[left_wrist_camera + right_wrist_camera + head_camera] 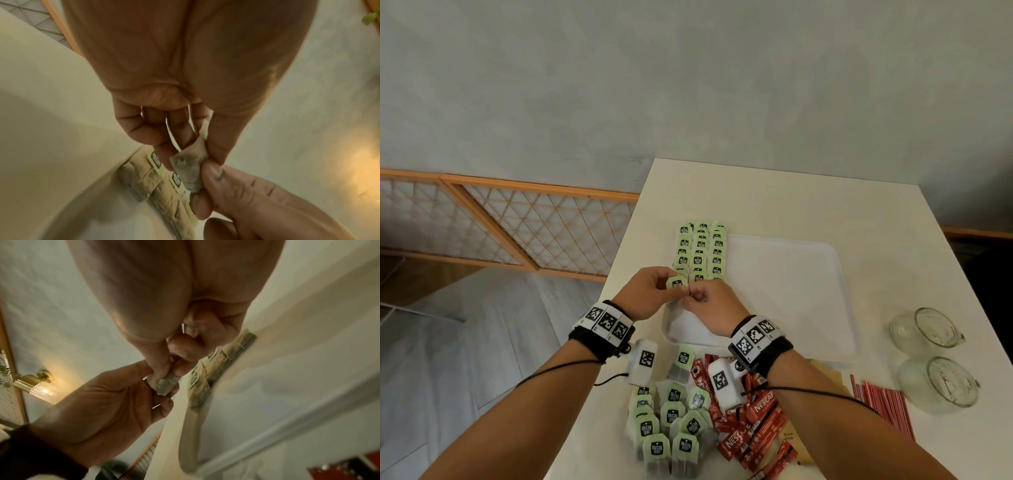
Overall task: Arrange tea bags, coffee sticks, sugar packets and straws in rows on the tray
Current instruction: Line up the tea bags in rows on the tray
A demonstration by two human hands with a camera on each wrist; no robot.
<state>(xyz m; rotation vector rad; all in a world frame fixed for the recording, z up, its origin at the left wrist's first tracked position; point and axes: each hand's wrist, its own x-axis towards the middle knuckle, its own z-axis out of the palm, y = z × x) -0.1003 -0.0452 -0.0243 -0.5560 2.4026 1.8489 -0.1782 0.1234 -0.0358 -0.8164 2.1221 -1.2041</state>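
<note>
Both hands meet over the near left corner of the white tray (818,294). My left hand (654,291) pinches a tea bag (676,283) with a green tag, and my right hand (703,301) pinches the same bag (190,172) from the other side. In the right wrist view the bag (169,382) sits between thumb and fingers of both hands. Three rows of green-tagged tea bags (700,251) lie along the tray's left side. A loose pile of tea bags (671,421), red coffee sticks (753,421) and red-striped straws (880,404) lie near me.
Two glass cups (931,356) lie on their sides at the right of the white table (791,195). A brown packet (828,373) shows partly under my right forearm. A wooden lattice screen (517,226) stands on the floor to the left.
</note>
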